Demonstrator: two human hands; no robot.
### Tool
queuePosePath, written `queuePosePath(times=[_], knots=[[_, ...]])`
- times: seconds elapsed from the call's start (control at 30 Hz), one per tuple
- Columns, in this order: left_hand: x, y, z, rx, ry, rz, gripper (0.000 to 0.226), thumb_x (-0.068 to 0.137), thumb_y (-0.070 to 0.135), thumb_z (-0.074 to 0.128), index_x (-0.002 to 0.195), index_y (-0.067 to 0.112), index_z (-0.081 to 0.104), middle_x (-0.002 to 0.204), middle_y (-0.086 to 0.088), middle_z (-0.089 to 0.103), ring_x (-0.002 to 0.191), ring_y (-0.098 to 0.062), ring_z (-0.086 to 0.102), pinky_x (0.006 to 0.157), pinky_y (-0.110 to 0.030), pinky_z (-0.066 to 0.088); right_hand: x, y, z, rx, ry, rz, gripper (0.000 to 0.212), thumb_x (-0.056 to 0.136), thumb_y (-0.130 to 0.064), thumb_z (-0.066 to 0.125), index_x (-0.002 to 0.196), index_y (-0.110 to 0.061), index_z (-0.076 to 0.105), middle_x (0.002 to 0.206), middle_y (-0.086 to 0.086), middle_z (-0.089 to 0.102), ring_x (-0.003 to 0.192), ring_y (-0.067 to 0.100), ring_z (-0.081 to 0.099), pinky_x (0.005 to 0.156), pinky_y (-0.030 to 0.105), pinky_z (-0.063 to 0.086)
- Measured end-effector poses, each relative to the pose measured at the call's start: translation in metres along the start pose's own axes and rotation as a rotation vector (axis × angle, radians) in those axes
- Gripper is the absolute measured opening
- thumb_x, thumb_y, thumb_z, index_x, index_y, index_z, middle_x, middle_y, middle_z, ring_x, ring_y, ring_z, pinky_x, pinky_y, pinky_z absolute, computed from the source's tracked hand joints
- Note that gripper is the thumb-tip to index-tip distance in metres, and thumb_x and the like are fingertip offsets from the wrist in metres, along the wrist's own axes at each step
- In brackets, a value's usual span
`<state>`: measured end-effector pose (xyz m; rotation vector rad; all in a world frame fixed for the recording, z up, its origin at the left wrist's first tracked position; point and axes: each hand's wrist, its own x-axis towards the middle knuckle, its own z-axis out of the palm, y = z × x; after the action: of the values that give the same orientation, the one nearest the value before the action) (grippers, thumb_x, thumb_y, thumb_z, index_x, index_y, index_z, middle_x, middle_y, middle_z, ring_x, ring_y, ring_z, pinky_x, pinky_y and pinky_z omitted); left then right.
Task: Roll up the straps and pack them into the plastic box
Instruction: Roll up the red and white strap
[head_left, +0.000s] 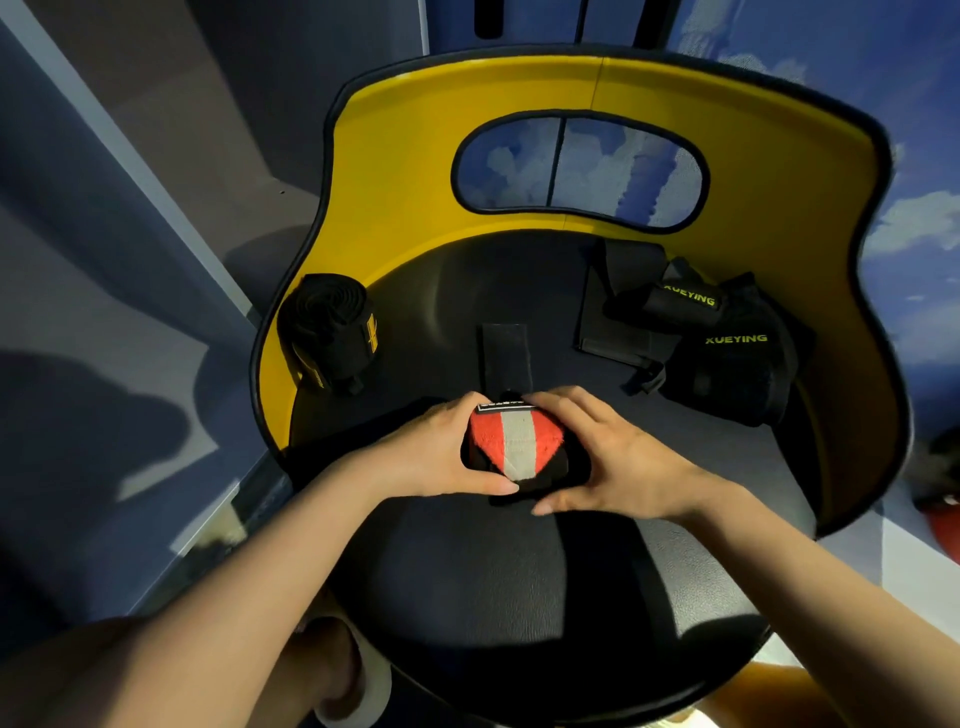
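A red strap with a white stripe, rolled into a thick bundle, sits on the black seat of a chair. My left hand grips its left side and my right hand grips its right side, thumbs under the near edge. Its black free end lies flat on the seat beyond my fingers. A rolled black strap with yellow stripes leans at the seat's left edge. Loose black straps marked XUEYING lie in a heap at the right. No plastic box is in view.
The chair has a curved yellow backrest with an oval opening, wrapping round the seat's far side. A flat black strap piece lies beside the heap. Blue walls surround the chair. A red object shows at the right edge.
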<state>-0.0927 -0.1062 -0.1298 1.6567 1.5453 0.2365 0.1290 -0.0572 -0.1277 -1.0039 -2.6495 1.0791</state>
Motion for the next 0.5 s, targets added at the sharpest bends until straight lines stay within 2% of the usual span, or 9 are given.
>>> queuePosePath(times=[0.1, 0.23, 0.4, 0.5], knots=[[0.001, 0.000, -0.001, -0.015, -0.044, -0.035, 0.072, 0.066, 0.048, 0.078, 0.124, 0.030, 0.038, 0.117, 0.010, 0.046, 0.109, -0.006, 0.046, 0.095, -0.028, 0.043, -0.002, 0.000, 0.010, -0.144, 0.045, -0.034, 0.099, 0.067, -0.048, 0.078, 0.144, -0.027, 0.021, 0.136, -0.009, 0.030, 0.123, 0.010, 0.038, 0.100, 0.028, 0.042], [0.001, 0.001, 0.002, -0.079, -0.070, -0.054, 0.077, 0.070, 0.048, 0.075, 0.132, 0.031, 0.033, 0.124, 0.012, 0.044, 0.115, -0.005, 0.044, 0.100, -0.027, 0.040, 0.001, 0.001, 0.007, -0.029, 0.026, 0.009, 0.092, 0.067, -0.038, 0.081, 0.141, -0.029, 0.027, 0.127, -0.011, 0.037, 0.116, 0.007, 0.044, 0.098, 0.022, 0.042], [-0.004, 0.000, 0.008, -0.037, 0.082, 0.047, 0.088, 0.068, 0.045, 0.078, 0.137, 0.034, 0.024, 0.136, 0.011, 0.032, 0.126, -0.006, 0.033, 0.104, -0.026, 0.032, 0.005, 0.004, 0.003, 0.147, -0.003, 0.111, 0.087, 0.063, -0.039, 0.084, 0.136, -0.031, 0.036, 0.123, -0.011, 0.046, 0.115, 0.002, 0.045, 0.102, 0.021, 0.039], [-0.008, 0.004, 0.009, -0.048, 0.141, 0.117, 0.092, 0.065, 0.042, 0.081, 0.135, 0.039, 0.022, 0.136, 0.012, 0.029, 0.126, -0.005, 0.032, 0.103, -0.026, 0.033, 0.008, 0.004, -0.002, 0.267, -0.052, 0.153, 0.073, 0.064, -0.035, 0.084, 0.126, -0.035, 0.045, 0.114, -0.015, 0.055, 0.107, -0.002, 0.052, 0.092, 0.016, 0.043]])
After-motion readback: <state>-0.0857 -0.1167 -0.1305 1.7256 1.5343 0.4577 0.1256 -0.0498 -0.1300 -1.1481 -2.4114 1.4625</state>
